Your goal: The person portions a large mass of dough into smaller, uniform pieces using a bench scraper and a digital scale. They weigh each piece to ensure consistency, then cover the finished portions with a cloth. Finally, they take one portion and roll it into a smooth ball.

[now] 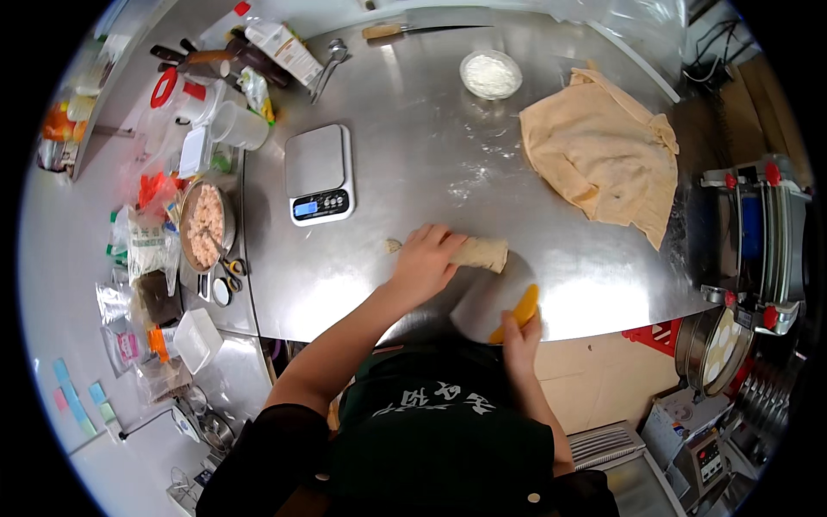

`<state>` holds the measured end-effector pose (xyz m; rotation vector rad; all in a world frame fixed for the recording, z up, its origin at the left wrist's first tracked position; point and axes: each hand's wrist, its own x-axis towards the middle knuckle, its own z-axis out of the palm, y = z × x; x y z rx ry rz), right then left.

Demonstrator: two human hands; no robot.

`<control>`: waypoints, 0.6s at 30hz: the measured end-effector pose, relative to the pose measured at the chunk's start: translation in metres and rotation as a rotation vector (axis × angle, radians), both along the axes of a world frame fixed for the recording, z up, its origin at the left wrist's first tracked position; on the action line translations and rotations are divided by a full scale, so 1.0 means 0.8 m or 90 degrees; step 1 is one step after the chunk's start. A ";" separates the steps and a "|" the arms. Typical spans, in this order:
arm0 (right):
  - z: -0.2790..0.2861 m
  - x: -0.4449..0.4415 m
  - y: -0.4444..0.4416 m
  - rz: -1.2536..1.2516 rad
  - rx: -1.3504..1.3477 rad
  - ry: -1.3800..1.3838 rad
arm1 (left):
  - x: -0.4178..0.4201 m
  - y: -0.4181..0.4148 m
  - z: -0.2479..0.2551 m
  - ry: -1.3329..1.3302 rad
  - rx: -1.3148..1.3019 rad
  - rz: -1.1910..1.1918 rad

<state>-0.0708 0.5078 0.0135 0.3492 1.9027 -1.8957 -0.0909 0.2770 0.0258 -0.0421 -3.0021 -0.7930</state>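
My left hand (426, 262) rests over a log of pale, speckled dough (481, 253), its fingers around the middle part. A small rough end of dough (392, 245) shows to the left of the hand. In my right hand (522, 333) is the yellow handle of a dough scraper (526, 307). Its wide blade, blurred, lies just below the right end of the dough, near the front edge of the steel table (400, 174). Whether the blade touches the dough I cannot tell.
Left of centre stands a digital scale (318, 174). Farther back are a knife (426, 30) and a bowl of white flour (491, 75). A tan cloth (604, 152) lies at the right. A bowl of pink filling (207, 226) and scissors (234, 274) are at the left, a roller machine (759, 239) far right.
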 end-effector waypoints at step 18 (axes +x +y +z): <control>0.043 -0.048 -0.130 0.282 0.494 0.423 | 0.018 -0.057 -0.077 -0.032 0.337 0.081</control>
